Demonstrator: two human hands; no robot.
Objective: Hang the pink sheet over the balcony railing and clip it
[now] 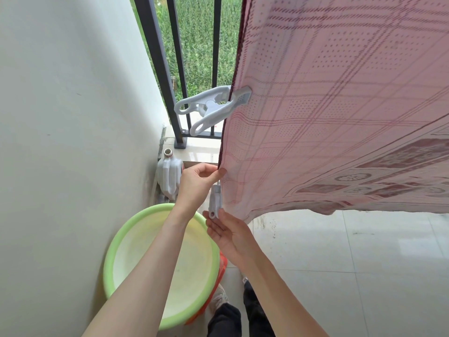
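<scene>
The pink sheet [340, 113] hangs over the balcony railing [155, 57] and covers most of the right side of the view. Its left edge, with a dark border, runs almost straight down. One large white clip [209, 107] already grips this edge higher up, with its handles pointing to the left, away from the cloth.

Lower on the same edge, the left hand [196, 183] pinches the border between thumb and forefinger. Just under this pinch there is a second white clip [215, 200]. Its long axis is nearly vertical, with the jaw end up, close beside the sheet's edge, and the handle end down. I cannot tell if its jaws already bite the cloth or only lie next to it.

The right hand [228, 232] is directly below this clip, palm turned up, fingers loosely spread. The fingertips touch or almost touch the handle end, but they do not close around it. So the clip lies above the right fingers, and this hand is the nearer one to the handles; the left hand is nearer to the jaw end.

Below both arms, a green basin [116, 246] stands on the floor beside the wall, and a white plastic jug [168, 173] stands in the corner.
</scene>
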